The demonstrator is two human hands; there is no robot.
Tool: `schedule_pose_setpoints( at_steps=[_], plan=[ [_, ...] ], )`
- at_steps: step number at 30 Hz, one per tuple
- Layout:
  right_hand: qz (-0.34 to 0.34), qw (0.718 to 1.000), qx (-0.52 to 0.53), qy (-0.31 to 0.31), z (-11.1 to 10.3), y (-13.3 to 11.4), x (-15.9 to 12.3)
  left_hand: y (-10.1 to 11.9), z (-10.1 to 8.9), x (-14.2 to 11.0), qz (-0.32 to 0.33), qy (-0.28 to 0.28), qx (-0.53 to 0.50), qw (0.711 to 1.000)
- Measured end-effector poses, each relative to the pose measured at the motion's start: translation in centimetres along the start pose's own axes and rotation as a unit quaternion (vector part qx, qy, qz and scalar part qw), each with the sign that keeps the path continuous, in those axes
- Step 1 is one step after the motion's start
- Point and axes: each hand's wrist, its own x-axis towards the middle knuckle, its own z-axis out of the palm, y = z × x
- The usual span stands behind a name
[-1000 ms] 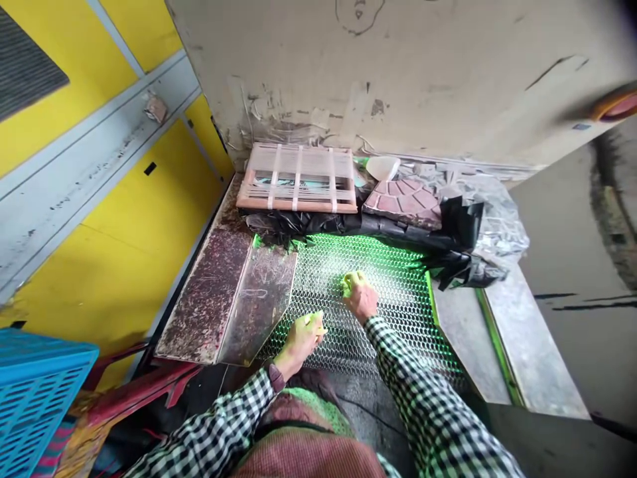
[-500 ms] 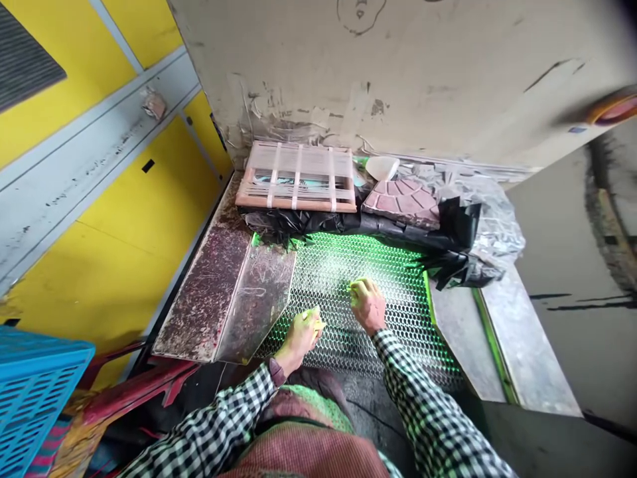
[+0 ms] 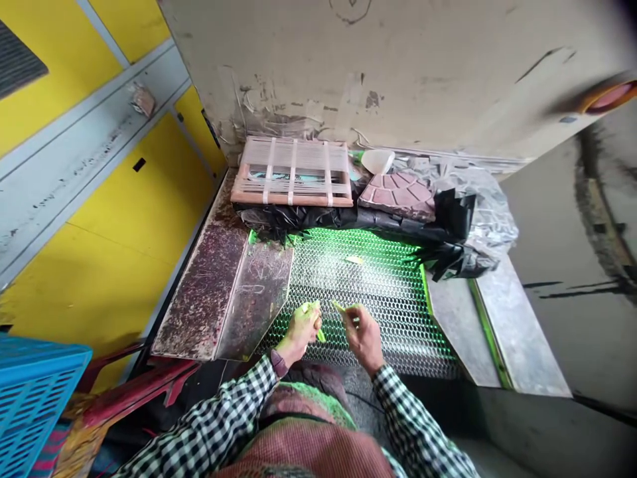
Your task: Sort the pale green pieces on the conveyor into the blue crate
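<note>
My left hand [image 3: 300,330] is closed over the near left part of a metal mesh belt [image 3: 368,305]. Thin yellow-green strips stick out of its fingers, one below the palm; their kind is unclear. Facing it, my right hand [image 3: 365,335] pinches a small yellow-green strip [image 3: 338,306] between thumb and fingers, its tip pointing toward the left hand. The hands are a short gap apart. Farther up the belt lies a loose yellow piece [image 3: 354,259], touched by neither hand.
Metal side plates [image 3: 259,292] flank the belt. Across its far end, black plastic sheeting [image 3: 398,222] carries a string-wrapped wooden frame [image 3: 293,171] and a pinkish patterned slab [image 3: 398,195]. A blue plastic crate [image 3: 40,392] stands at left, by yellow panels [image 3: 114,192].
My right hand has drawn back toward me from the belt, and a yellow piece now lies where it was. It now holds a strip near my left hand, which stays about in place.
</note>
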Motion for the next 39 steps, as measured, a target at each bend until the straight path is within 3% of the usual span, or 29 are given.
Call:
schedule_pose_setpoints(
  at_steps=[4, 7, 11, 16, 19, 21, 23, 26, 29, 34, 37, 39],
  plan=[
    [-0.022, 0.996, -0.088, 0.014, -0.9, 2.9, 0.3, -0.1, -0.3, -0.1, -0.023, 0.000, -0.014, 1.000],
    [-0.026, 0.991, -0.129, 0.026, -1.5, 3.2, 0.0, -0.1, -0.5, -0.3, -0.006, 0.019, -0.013, 1.000],
    [-0.020, 0.995, -0.101, 0.014, -1.2, -0.1, -1.0, 0.1, -1.0, -0.6, 0.013, 0.023, 0.070, 0.997],
    [-0.072, 0.991, 0.049, -0.106, -0.4, -4.6, -0.9, 0.6, -1.0, -1.3, 0.051, -0.026, 0.224, 0.973],
    [-0.034, 0.996, -0.051, -0.060, -0.5, -3.1, 1.9, 0.6, -0.9, -1.7, 0.063, -0.032, 0.281, 0.957],
    [0.038, 0.989, -0.145, 0.008, -0.5, -0.6, 5.1, 0.3, -0.8, -1.8, 0.059, -0.036, 0.303, 0.950],
    [0.066, 0.982, -0.175, 0.036, -0.5, 1.9, 8.7, -0.2, -0.7, -1.8, 0.054, -0.041, 0.313, 0.947],
    [0.079, 0.976, -0.198, 0.051, -0.1, 4.3, 12.9, -1.0, -0.7, -2.0, 0.059, -0.048, 0.311, 0.947],
    [0.061, 0.976, -0.206, 0.046, 0.0, 4.8, 14.7, -1.8, -1.1, -2.3, 0.069, -0.047, 0.300, 0.950],
    [0.009, 0.979, -0.204, 0.016, -1.7, 3.7, 13.7, -1.9, -2.0, -2.6, 0.074, -0.023, 0.289, 0.954],
    [0.005, 0.981, -0.193, 0.020, -2.9, 1.7, 11.2, -1.2, -2.0, -2.4, 0.077, -0.013, 0.289, 0.954],
    [-0.005, 0.991, -0.132, -0.026, -3.2, -0.4, 8.5, -0.6, -1.6, -2.2, 0.083, -0.010, 0.304, 0.949]
  ],
)
